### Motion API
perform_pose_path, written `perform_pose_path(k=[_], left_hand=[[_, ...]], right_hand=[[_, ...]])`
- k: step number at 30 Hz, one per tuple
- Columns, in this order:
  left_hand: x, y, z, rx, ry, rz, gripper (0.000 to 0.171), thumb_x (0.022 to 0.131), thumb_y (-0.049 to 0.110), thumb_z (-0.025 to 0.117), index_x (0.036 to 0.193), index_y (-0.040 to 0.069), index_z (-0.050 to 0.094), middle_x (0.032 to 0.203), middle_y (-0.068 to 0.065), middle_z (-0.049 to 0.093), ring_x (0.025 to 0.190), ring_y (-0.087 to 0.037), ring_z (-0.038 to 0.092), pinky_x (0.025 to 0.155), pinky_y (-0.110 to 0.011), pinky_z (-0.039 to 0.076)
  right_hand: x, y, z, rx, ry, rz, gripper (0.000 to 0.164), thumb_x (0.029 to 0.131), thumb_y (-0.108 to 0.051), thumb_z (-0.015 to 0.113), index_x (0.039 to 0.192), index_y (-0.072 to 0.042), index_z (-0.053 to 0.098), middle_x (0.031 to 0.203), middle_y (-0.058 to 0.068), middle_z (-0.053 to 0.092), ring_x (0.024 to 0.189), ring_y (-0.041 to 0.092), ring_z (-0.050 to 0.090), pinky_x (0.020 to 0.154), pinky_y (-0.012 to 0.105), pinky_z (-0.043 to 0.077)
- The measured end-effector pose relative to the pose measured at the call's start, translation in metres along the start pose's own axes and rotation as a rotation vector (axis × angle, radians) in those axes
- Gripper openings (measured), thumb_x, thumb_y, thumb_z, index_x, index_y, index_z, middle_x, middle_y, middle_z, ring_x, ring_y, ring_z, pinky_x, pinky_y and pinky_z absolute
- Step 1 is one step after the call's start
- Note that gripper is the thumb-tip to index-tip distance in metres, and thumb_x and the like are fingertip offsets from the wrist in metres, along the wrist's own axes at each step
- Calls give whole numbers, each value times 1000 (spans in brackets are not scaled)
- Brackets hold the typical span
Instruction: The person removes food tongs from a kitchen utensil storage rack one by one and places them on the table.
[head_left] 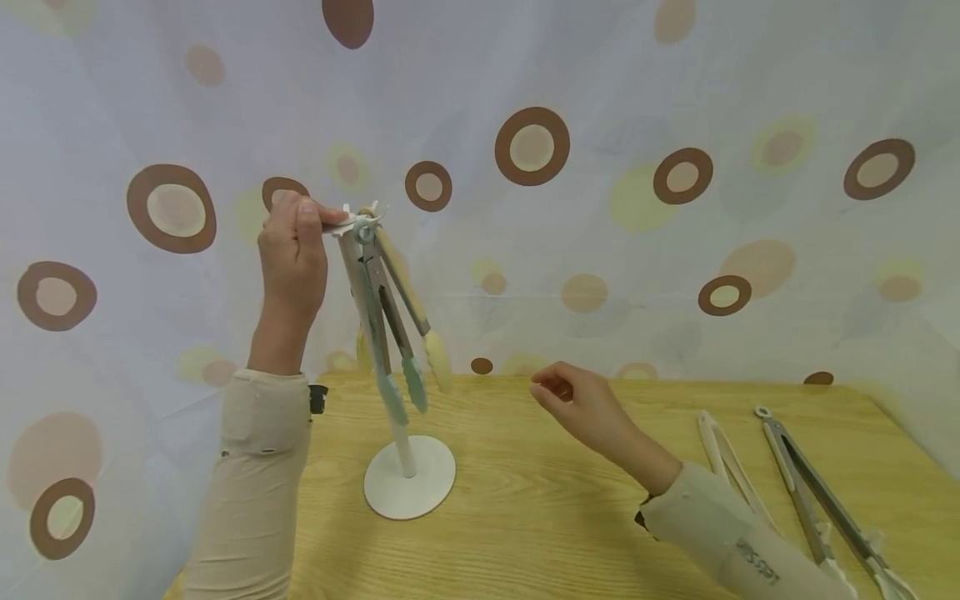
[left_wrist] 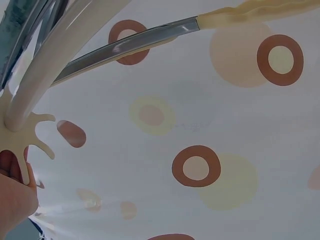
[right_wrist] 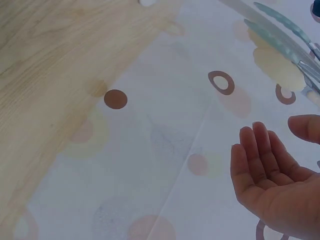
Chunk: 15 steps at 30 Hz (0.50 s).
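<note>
My left hand (head_left: 291, 250) pinches the hooked top of a white utensil stand (head_left: 409, 479) at the left of the table. From its hooks hang teal-tipped tongs (head_left: 390, 392) and yellow-tipped tongs (head_left: 437, 354), both spread apart. In the left wrist view, the stand's pole (left_wrist: 55, 62) and the pronged top (left_wrist: 30, 132) show beside my fingers, with the yellow tongs' metal arm (left_wrist: 135, 47) behind. My right hand (head_left: 592, 417) hovers over the table, fingers loosely bent, holding nothing; its bare palm (right_wrist: 280, 200) shows in the right wrist view.
On the table's right side lie white tongs (head_left: 723, 458) and grey metal tongs with white tips (head_left: 806, 483), close to my right sleeve (head_left: 720, 525). A spotted curtain (head_left: 465, 83) hangs behind the wooden table (head_left: 525, 517).
</note>
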<state>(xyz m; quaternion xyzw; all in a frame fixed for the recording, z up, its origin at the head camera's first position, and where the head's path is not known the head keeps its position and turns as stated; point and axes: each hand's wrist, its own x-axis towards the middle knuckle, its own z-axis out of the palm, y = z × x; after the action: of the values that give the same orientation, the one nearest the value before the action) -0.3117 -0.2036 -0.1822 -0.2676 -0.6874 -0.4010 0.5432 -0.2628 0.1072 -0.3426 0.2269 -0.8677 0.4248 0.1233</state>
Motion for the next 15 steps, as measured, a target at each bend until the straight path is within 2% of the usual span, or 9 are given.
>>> perform_pose_path(k=[7, 15], left_hand=[[0, -1, -1, -10, 4, 27, 36, 95, 6, 38, 77, -6, 67, 73, -20, 54, 82, -3, 41, 74, -22, 33], [0, 0, -1, -14, 5, 35, 37, 95, 8, 37, 77, -7, 66, 73, -21, 53, 81, -26, 47, 73, -22, 33]], right_hand=[[9, -19, 8, 63, 35, -32, 21, 95, -20, 60, 109, -5, 65, 96, 4, 67, 84, 15, 61, 77, 33, 51], [18, -39, 15, 161, 64, -92, 22, 94, -21, 61, 110, -6, 66, 100, 4, 68, 86, 16, 63, 79, 36, 51]])
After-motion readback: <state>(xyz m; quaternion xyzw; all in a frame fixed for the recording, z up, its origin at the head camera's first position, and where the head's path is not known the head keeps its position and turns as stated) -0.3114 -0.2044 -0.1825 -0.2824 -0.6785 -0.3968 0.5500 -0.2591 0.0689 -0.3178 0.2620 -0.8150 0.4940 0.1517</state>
